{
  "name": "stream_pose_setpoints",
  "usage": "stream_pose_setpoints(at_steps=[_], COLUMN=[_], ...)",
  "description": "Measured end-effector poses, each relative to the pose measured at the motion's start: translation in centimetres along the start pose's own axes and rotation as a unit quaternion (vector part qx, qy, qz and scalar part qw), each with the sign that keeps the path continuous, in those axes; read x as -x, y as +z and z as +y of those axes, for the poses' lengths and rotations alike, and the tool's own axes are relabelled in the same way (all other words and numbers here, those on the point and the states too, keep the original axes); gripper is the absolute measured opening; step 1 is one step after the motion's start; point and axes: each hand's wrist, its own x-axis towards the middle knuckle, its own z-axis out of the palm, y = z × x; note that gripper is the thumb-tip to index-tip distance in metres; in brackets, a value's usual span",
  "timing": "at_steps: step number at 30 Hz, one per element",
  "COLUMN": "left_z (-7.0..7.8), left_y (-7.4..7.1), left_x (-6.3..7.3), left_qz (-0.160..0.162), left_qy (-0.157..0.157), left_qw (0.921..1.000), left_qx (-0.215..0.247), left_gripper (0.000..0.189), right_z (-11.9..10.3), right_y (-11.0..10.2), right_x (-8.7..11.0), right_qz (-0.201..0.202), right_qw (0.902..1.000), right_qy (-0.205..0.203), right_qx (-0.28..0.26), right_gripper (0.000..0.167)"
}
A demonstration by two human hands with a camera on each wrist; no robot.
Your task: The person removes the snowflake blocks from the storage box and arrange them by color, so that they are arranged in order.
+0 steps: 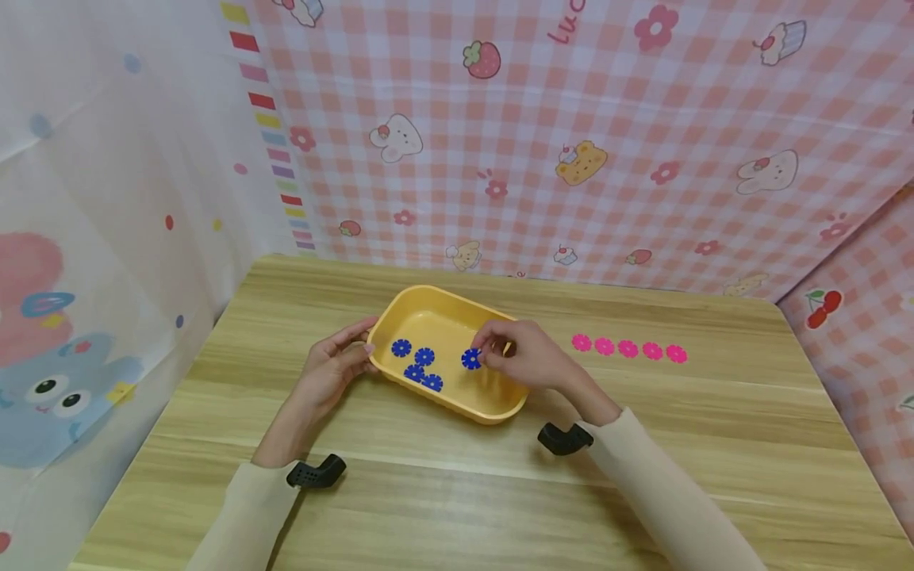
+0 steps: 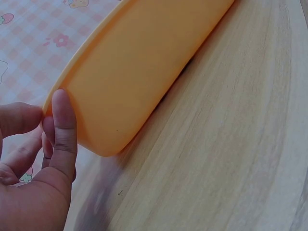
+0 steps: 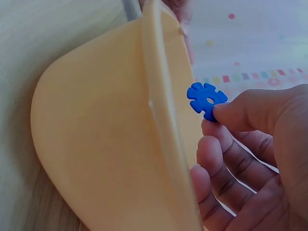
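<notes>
A yellow plastic bin (image 1: 457,406) sits on the table, tilted up at its left end in the left wrist view. My left hand (image 1: 334,366) pinches the bin's left rim between thumb and fingers. Over the bin's right half, my right hand (image 1: 524,355) holds a blue snowflake disc (image 3: 207,100) between thumb and forefinger, its notched edge and centre hole showing. Several more blue snowflake discs (image 1: 424,357) lie on the bin floor toward the left and front, some overlapping.
Right of the bin, several pink snowflake discs (image 1: 627,349) lie in a row on the wooden table (image 1: 443,507). A checked cloth (image 1: 528,103) hangs behind the table, and a white printed cloth (image 1: 143,198) hangs on the left. Each wrist wears a black camera mount (image 1: 317,473).
</notes>
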Motion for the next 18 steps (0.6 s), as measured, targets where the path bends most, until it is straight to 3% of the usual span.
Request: stream_pose_setpoints(at_steps=[18], left_z=[0.0], left_y=[-0.1], left_x=[0.0], left_qz=[-0.001], left_qy=[-0.003], left_qw=[1.0], left_qx=[-0.006], left_gripper=[0.057], right_z=[1.1], right_y=[-1.4], right_x=[3.2], right_qz=[0.083], right_qw=[0.9924], right_qy=[0.049], right_qx=[-0.077], right_gripper=[0.011])
